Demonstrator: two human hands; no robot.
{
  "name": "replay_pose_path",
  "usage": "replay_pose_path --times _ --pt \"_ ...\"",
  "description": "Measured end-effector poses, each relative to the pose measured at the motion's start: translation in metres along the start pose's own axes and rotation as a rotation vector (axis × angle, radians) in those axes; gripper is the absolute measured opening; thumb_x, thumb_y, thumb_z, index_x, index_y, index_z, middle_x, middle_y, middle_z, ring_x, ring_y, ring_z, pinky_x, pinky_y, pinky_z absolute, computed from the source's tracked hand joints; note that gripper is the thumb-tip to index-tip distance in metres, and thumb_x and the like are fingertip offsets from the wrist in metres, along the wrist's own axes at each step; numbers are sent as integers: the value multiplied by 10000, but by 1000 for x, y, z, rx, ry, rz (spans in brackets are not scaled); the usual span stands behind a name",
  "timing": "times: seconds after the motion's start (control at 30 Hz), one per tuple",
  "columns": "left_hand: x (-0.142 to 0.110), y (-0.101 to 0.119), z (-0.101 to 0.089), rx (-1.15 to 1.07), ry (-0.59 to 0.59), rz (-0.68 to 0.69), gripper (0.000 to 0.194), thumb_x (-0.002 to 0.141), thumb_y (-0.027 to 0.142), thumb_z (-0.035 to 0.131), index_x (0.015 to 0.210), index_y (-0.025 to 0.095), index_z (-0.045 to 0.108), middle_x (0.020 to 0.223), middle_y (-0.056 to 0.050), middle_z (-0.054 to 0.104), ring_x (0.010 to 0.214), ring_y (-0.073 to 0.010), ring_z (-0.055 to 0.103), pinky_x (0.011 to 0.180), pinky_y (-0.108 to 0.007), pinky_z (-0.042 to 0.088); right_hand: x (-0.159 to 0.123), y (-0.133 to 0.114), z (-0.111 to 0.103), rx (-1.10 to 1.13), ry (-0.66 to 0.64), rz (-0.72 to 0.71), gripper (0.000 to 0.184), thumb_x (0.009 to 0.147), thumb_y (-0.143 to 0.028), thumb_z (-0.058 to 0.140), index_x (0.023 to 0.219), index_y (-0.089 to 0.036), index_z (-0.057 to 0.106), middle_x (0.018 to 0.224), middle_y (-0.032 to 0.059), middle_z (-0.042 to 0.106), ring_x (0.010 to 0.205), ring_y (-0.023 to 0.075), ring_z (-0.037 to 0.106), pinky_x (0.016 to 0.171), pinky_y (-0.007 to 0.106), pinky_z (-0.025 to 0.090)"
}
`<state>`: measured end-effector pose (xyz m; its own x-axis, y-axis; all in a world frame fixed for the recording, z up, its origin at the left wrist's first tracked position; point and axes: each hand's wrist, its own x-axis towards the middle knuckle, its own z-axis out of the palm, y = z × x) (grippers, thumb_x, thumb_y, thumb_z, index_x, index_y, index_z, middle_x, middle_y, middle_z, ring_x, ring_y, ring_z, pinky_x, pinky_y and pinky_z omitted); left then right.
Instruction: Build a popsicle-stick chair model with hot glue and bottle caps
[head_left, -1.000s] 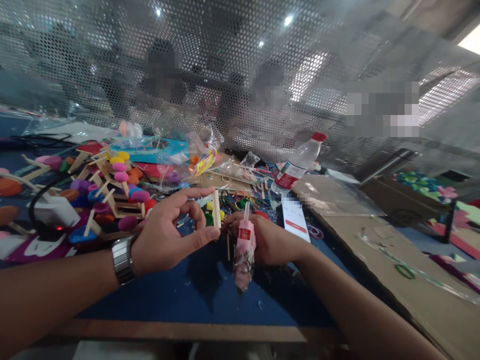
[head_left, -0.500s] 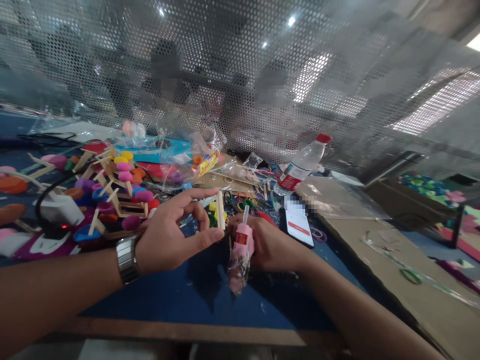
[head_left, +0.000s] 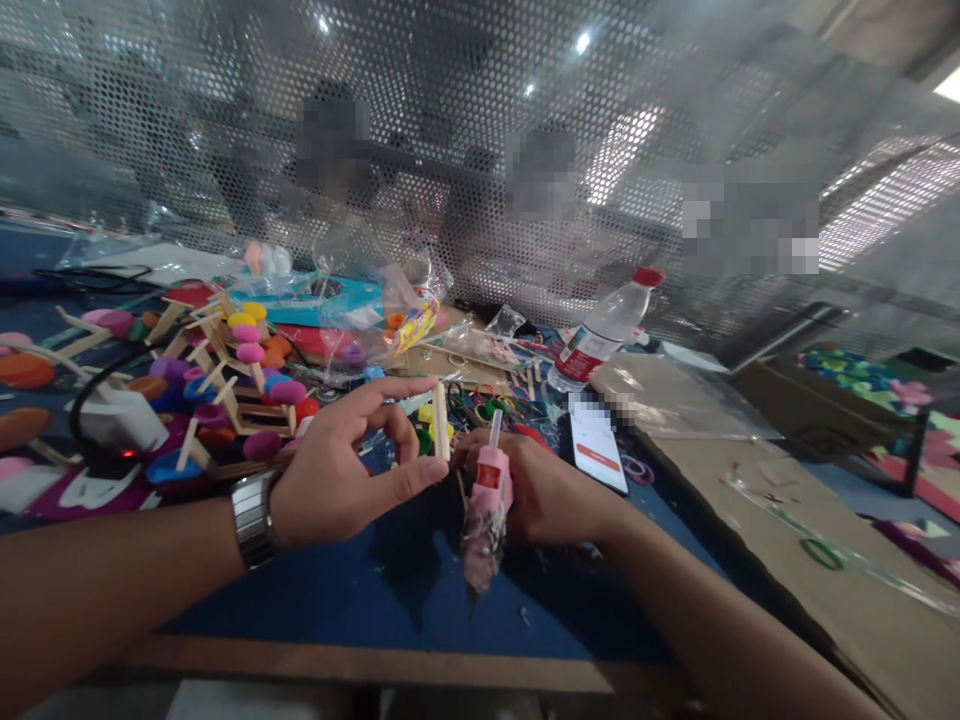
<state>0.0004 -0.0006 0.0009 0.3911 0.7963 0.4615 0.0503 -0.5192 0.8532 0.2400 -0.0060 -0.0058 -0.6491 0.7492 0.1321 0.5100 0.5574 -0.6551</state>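
Observation:
My left hand [head_left: 345, 465] pinches a short wooden stick piece [head_left: 441, 422] by its two ends, between thumb and forefinger. The piece stands nearly upright above the blue table [head_left: 322, 600]. Just to its right, my right hand [head_left: 536, 490] is wrapped around a pink glue gun [head_left: 489, 505]. A clear glue stick [head_left: 496, 428] juts from the gun's near end, and clumps of dried glue cling to its body. The gun's nozzle is not clearly visible. The gun and the wooden piece are apart.
Wooden-stick models with coloured discs [head_left: 244, 390] crowd the left, around a white plug adapter [head_left: 124, 420]. Ahead lie plastic wrappers [head_left: 416, 325] and hair ties. A water bottle [head_left: 607, 330] and a phone [head_left: 596, 445] stand right of centre, beside cardboard [head_left: 697, 480].
My right hand and the glue gun have shifted very slightly to the right. The left hand keeps the wooden piece in the same place.

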Motion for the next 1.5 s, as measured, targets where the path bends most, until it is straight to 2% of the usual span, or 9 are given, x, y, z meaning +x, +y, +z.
replay_pose_path --times 0.17,0.33,0.4,0.53,0.6,0.87,1.03,1.27,1.5 --pt "-1 -1 -1 28 -13 -11 574 807 306 766 1315 143 554 687 28 615 624 -113 586 574 -220 446 -2 4 -3 195 63 -12 351 628 -146 786 841 -220 518 1035 60 633 892 207 619 771 352 521" --pt "0 1 0 66 -27 -11 541 790 294 766 1276 148 579 674 44 612 612 -110 583 622 -232 466 -3 2 -5 344 216 -107 406 667 -227 837 703 -235 433 990 54 613 1008 247 602 757 378 513" --pt "1 2 1 87 -65 -30 541 786 289 764 1275 155 577 664 54 610 599 -109 582 615 -229 467 -4 3 -2 359 318 -117 418 670 -236 845 695 -240 427 956 47 604 966 243 590 718 376 505" --pt "1 3 2 108 -133 -42 533 779 300 767 1257 160 578 651 60 621 609 -116 603 638 -235 472 -7 8 8 445 435 -135 409 697 -234 836 727 -237 429 1138 46 586 711 146 529 650 356 482" --pt "0 3 2 112 -151 -37 533 773 296 772 1252 163 578 649 61 628 615 -119 609 654 -242 472 -8 8 12 463 448 -145 404 694 -207 839 743 -237 439 1172 31 576 642 114 484 660 356 484" --pt "-1 2 3 96 -198 -18 550 780 286 781 1265 158 555 653 66 618 626 -119 617 713 -260 486 -6 -7 17 467 509 -196 434 703 -187 837 728 -227 405 1172 15 573 604 90 466 619 327 461" --pt "-1 2 4 78 -209 5 545 780 287 785 1257 156 558 647 63 620 632 -126 632 765 -291 500 -7 -3 21 491 465 -195 429 705 -196 837 727 -231 410 1214 30 555 600 98 466 606 344 479" --pt "-1 3 4 80 -206 1 554 776 296 781 1267 166 558 649 54 632 627 -137 642 747 -297 508 -8 -3 22 496 455 -183 415 723 -217 826 744 -242 413 1208 28 555 585 102 459 699 412 528" --pt "-1 4 3 108 -205 -2 550 768 311 789 1252 174 568 652 53 651 648 -147 658 754 -292 506 -7 -10 20 492 442 -161 423 732 -229 821 737 -238 398 1209 34 562 555 87 439 664 388 511"
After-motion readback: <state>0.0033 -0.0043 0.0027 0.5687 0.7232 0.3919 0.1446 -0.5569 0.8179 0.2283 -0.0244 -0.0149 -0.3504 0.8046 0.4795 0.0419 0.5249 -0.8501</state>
